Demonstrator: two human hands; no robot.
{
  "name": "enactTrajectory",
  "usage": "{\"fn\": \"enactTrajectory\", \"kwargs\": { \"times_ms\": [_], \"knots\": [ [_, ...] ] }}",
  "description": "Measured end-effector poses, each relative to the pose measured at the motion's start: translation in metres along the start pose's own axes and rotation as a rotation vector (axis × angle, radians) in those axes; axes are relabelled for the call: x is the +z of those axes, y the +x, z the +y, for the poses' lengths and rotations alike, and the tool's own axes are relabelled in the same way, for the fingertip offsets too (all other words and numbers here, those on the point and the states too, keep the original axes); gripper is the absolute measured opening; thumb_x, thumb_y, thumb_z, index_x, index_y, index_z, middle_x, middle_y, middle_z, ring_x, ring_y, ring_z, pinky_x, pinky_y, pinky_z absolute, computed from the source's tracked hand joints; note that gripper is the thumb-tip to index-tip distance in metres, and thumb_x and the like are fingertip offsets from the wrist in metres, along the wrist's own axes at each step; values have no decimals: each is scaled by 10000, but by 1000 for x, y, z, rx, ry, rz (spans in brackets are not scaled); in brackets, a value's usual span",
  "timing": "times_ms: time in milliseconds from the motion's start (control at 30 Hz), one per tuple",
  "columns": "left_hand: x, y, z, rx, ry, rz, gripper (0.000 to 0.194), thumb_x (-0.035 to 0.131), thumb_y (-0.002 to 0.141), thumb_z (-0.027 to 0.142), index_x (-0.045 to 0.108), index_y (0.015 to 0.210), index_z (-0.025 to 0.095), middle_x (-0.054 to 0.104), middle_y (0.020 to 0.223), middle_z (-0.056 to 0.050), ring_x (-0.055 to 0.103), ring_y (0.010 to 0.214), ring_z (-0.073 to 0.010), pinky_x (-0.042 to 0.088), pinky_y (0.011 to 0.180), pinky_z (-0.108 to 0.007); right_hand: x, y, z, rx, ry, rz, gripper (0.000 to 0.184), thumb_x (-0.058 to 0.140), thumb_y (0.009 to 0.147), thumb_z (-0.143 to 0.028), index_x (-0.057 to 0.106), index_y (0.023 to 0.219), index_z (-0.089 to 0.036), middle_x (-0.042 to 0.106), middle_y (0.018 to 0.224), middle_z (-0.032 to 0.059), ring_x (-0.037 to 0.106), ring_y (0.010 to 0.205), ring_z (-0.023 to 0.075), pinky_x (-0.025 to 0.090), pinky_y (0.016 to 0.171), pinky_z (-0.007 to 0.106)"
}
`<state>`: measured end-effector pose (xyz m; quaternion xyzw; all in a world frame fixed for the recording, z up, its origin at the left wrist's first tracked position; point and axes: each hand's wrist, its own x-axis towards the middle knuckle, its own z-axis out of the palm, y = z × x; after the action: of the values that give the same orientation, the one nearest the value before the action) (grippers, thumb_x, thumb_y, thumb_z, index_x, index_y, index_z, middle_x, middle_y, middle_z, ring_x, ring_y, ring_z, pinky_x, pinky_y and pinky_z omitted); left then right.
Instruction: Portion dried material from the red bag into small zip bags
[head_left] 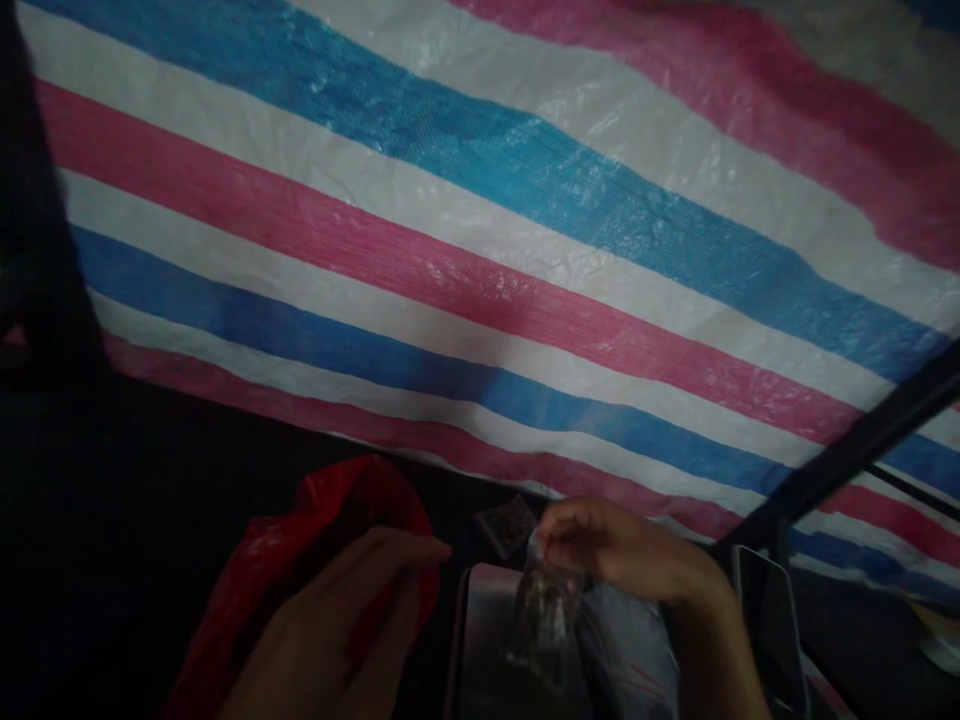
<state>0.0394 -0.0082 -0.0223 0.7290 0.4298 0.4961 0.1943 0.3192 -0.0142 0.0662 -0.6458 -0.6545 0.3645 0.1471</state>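
Observation:
My right hand [615,550] is closed at the fingertips on the top of a small clear plastic bag [547,620]. The bag hangs over a flat silver metal plate [487,640] and has something brownish in it, too dim to name. My left hand [345,610] is over the mouth of a red plastic bag [262,570]. Its fingers stretch to the right, apart from the thumb, and I see nothing between them. Beyond the plate lies a small clear packet [506,525] with dark contents. Under my right wrist are clear zip bags [634,650] with red lines.
A phone-like device [772,630] with a dark screen stands to the right of my right forearm. Red, white and blue striped sheeting [450,270] hangs behind the dark work surface. A dark pole [847,450] slants across at the right. The light is dim.

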Motion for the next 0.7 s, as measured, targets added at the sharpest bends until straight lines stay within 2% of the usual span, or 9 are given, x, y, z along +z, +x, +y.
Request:
{"fn": "enactTrajectory", "kwargs": {
  "times_ms": [67, 133, 200, 300, 367, 467, 600, 700],
  "knots": [
    [-5, 3, -3, -103, -5, -30, 264, 531, 950, 365, 791, 994, 357, 848, 1028, 67, 811, 880, -143, 613, 773, -135, 11, 12, 0, 61, -12, -101, 192, 708, 664, -105, 776, 830, -174, 737, 749, -8, 654, 667, 151, 510, 639, 246],
    [-10, 6, -7, -183, -5, -54, 276, 528, 951, 387, 787, 1037, 347, 843, 1092, 56, 805, 967, -173, 618, 859, -187, 16, 21, 1, 106, -39, -95, 288, 686, 619, -35, 800, 850, -165, 760, 756, -1, 671, 668, 156, 501, 619, 238],
    [-14, 8, -8, -247, -1, -75, 282, 524, 958, 408, 781, 1058, 351, 835, 1120, 58, 793, 1014, -194, 613, 924, -237, 14, 21, 1, 116, -64, -21, 298, 673, 687, -40, 805, 926, -162, 793, 828, 27, 704, 736, 172, 517, 660, 250],
    [-17, 9, -5, -307, 5, -70, 286, 516, 956, 438, 774, 1048, 352, 828, 1111, 56, 781, 990, -204, 611, 933, -276, 3, 8, -5, 104, -87, 98, 260, 624, 849, -95, 792, 1038, -159, 827, 1022, 90, 747, 914, 203, 551, 808, 294],
    [-17, 9, -2, -320, 2, -69, 293, 512, 944, 451, 772, 1025, 344, 828, 1089, 48, 775, 972, -210, 613, 912, -285, -3, -3, -10, 105, -97, 135, 237, 601, 898, -120, 794, 1030, -159, 830, 1089, 111, 757, 980, 225, 561, 868, 322],
    [-15, 9, 1, -307, 7, -93, 280, 514, 931, 433, 763, 1013, 335, 822, 1074, 48, 763, 979, -209, 602, 918, -282, -7, -12, -14, 117, -120, 144, 226, 610, 883, -118, 811, 972, -169, 839, 1070, 104, 764, 981, 245, 572, 879, 340],
    [-14, 8, 3, -239, 56, -98, 266, 506, 959, 414, 752, 1026, 340, 810, 1057, 64, 749, 892, -184, 600, 886, -258, -7, -11, -17, 133, -153, 94, 262, 623, 822, -70, 830, 934, -186, 849, 989, 61, 760, 920, 220, 559, 815, 299],
    [-13, 7, 1, -202, 50, -100, 250, 509, 973, 427, 739, 1032, 348, 806, 1065, 77, 754, 934, -175, 594, 876, -225, -5, -9, -18, 147, -172, 59, 260, 622, 827, -67, 837, 921, -179, 848, 939, 56, 749, 851, 196, 533, 737, 268]
  ]
}}
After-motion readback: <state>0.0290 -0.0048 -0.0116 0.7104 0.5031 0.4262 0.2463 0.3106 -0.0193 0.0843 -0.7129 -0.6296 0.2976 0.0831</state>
